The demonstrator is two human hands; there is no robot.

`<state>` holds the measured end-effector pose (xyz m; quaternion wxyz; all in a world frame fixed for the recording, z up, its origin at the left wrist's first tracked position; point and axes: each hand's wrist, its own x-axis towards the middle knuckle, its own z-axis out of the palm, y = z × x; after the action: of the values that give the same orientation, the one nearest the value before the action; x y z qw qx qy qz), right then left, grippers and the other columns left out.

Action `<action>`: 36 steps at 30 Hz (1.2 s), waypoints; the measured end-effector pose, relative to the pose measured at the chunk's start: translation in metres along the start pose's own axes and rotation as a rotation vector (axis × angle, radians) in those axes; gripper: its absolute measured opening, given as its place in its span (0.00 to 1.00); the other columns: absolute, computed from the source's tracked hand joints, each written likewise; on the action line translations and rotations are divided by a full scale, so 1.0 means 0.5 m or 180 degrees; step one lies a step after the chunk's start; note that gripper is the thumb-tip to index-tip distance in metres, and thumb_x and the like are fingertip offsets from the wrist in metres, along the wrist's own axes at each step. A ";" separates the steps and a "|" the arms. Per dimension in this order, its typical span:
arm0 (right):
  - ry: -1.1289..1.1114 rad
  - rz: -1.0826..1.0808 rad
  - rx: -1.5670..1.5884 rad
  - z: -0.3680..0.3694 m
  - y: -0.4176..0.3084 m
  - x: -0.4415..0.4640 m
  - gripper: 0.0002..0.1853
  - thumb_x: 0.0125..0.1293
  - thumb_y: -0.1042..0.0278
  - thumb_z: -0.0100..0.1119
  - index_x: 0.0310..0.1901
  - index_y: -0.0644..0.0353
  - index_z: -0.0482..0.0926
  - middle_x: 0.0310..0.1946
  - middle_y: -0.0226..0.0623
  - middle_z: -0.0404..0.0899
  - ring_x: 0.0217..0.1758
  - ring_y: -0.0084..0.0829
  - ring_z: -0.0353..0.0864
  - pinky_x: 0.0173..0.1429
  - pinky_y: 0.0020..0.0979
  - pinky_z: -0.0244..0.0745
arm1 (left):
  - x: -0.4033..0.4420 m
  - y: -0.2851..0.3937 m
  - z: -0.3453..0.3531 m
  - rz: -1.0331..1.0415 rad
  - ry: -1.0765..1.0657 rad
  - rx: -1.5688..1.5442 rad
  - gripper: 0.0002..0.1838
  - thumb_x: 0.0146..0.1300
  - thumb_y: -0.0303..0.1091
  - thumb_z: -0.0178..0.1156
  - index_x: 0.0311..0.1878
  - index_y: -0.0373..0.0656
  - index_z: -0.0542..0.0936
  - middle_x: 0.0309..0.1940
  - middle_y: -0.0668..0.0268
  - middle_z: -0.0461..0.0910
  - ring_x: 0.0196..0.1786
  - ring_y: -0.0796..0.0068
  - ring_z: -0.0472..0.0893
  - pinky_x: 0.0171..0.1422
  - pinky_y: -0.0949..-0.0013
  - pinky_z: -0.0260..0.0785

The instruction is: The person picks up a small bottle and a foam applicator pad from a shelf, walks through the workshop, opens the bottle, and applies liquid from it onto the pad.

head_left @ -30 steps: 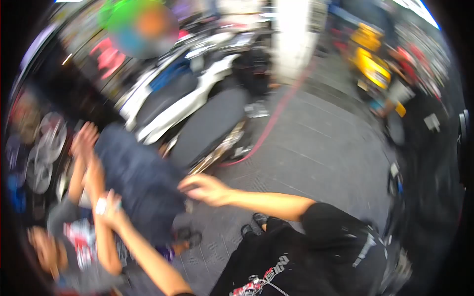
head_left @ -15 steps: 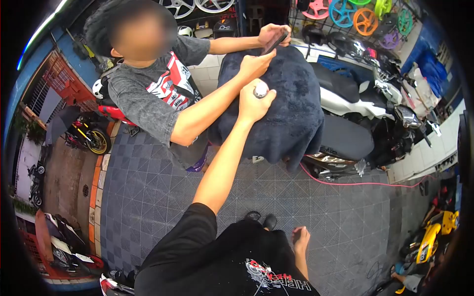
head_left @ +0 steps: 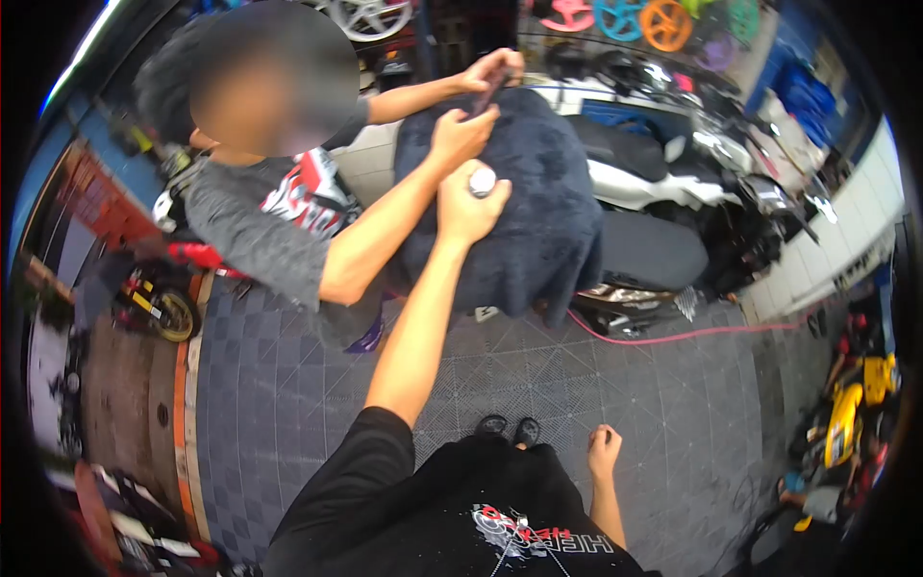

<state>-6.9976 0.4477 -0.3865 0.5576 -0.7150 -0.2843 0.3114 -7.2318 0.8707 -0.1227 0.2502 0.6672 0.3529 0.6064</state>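
My left hand [head_left: 465,216] reaches forward, its fingers wrapped round a small cylindrical object with a round white top [head_left: 483,181]. Its lower part is hidden in my grip, so I cannot tell its kind. Just beyond and below it a dark blue towel [head_left: 538,212] drapes over a bulky thing that I cannot see. Down at my right side hangs my right hand [head_left: 603,454], fingers curled; whether anything is inside does not show. Close to my left hand, another person's hands hold a phone [head_left: 490,94] above the towel.
The other person [head_left: 250,221], in a grey shirt, stands at the left of the towel. Motorcycles with black seats [head_left: 639,252] stand to the right. A pink hose [head_left: 673,337] runs over the grey tiled floor [head_left: 538,385]. Coloured wheels [head_left: 663,24] hang at the back.
The view has shifted, so the towel and motorcycles appear further left. My left hand keeps its hold on the white-topped object. My right hand has swung slightly outward.
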 end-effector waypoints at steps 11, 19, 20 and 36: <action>-0.0052 0.0199 -0.0993 -0.053 -0.071 -0.101 0.17 0.70 0.59 0.55 0.39 0.68 0.82 0.27 0.54 0.82 0.30 0.49 0.84 0.39 0.45 0.76 | -0.012 -0.018 0.029 0.0089 -0.0343 -0.0459 0.11 0.65 0.27 0.68 0.31 0.42 0.74 0.25 0.74 0.71 0.27 0.83 0.72 0.31 0.77 0.67; 0.0927 0.1044 -0.0907 -0.134 0.002 -0.227 0.21 0.71 0.53 0.55 0.34 0.67 0.79 0.25 0.50 0.81 0.28 0.44 0.81 0.37 0.44 0.74 | -0.001 -0.047 0.005 0.0447 -0.0649 0.0198 0.11 0.68 0.29 0.65 0.32 0.41 0.73 0.24 0.71 0.70 0.26 0.81 0.69 0.33 0.76 0.63; 0.0952 0.1056 -0.0898 -0.146 0.014 -0.234 0.21 0.71 0.53 0.55 0.34 0.67 0.79 0.25 0.50 0.81 0.28 0.44 0.81 0.37 0.44 0.74 | -0.001 -0.041 0.004 0.0409 -0.0642 0.0342 0.11 0.69 0.29 0.64 0.32 0.41 0.72 0.25 0.71 0.70 0.27 0.81 0.69 0.33 0.76 0.62; 0.0821 0.1290 -0.1077 -0.628 0.153 -0.196 0.24 0.71 0.44 0.51 0.41 0.62 0.81 0.41 0.52 0.85 0.48 0.54 0.83 0.52 0.51 0.74 | -0.131 0.164 0.087 0.2431 0.0716 0.2502 0.11 0.58 0.32 0.70 0.32 0.35 0.79 0.24 0.58 0.79 0.26 0.57 0.79 0.32 0.59 0.74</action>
<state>-6.8168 0.1623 -0.3905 0.3883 -0.8738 -0.1104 0.2712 -7.1762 0.7726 -0.1077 -0.2940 0.7219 0.3102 0.5442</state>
